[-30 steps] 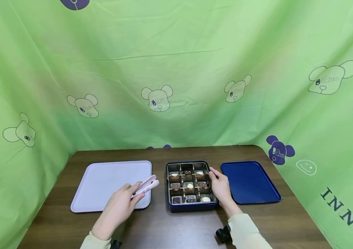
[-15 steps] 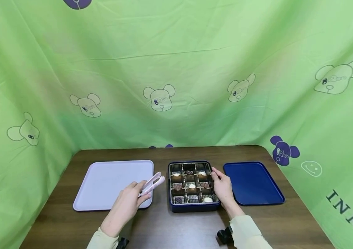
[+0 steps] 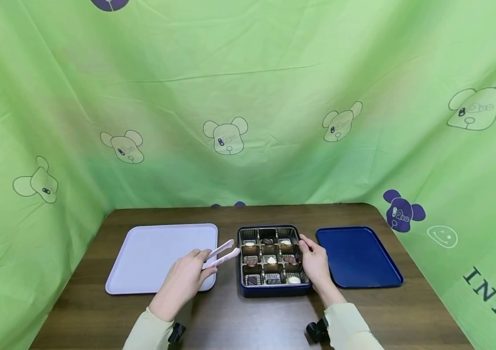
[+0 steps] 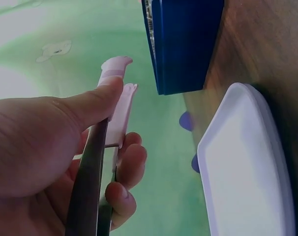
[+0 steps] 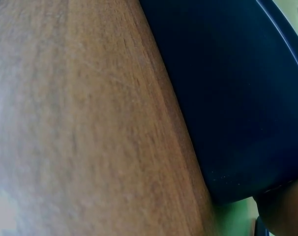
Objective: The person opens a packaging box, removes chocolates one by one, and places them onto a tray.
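Observation:
My left hand (image 3: 185,277) grips a pair of tongs (image 3: 226,253) with pale pink tips, above the right side of the lavender tray (image 3: 160,255). The left wrist view shows thumb and fingers around the tongs (image 4: 120,118), whose tips stand apart with nothing between them. Those tips point at the left edge of a navy chocolate box (image 3: 276,291). Inside, a divided insert holds dark, brown and white chocolates (image 3: 294,280). My right hand (image 3: 316,266) holds the box by its right side. In the right wrist view the dark box wall (image 5: 232,98) hides most of that hand.
A flat navy lid (image 3: 359,257) lies right of the box. All of these stand on a brown wooden table (image 3: 248,321). Green patterned cloth (image 3: 265,170) hangs behind and at both sides.
My left hand has carried the tongs rightward toward the box, and their tips have spread wider. My right hand stays at the box's side. The head view has shifted slightly.

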A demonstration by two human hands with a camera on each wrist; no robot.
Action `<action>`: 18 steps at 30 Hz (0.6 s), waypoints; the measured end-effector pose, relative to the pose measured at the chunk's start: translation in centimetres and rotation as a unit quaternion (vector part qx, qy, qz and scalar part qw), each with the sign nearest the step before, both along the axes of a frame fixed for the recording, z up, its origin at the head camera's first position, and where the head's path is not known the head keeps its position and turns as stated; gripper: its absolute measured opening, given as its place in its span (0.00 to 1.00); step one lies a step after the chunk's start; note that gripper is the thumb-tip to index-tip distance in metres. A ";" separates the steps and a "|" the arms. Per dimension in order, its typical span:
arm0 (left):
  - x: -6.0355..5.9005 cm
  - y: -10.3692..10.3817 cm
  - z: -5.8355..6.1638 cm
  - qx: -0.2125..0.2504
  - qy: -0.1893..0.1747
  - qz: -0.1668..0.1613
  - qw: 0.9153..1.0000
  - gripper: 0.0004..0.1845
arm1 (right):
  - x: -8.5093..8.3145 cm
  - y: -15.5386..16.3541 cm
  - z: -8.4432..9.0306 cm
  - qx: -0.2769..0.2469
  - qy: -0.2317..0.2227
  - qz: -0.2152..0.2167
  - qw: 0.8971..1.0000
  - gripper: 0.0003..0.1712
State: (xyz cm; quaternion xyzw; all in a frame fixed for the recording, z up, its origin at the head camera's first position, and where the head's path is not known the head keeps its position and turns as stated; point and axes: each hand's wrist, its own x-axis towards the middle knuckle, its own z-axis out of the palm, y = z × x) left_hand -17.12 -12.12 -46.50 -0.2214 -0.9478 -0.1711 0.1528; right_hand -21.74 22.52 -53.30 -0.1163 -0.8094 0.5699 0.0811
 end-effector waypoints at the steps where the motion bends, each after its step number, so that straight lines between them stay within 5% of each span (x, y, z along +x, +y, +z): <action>1: -0.3 0.1 0.0 -0.005 0.003 -0.002 1.000 0.21 | 0.0 0.0 0.0 -0.001 0.001 0.000 1.000 0.23; 18: -4.9 2.6 1.1 -0.101 0.031 -0.034 0.994 0.20 | 0.1 0.0 0.2 0.002 0.001 -0.005 1.000 0.23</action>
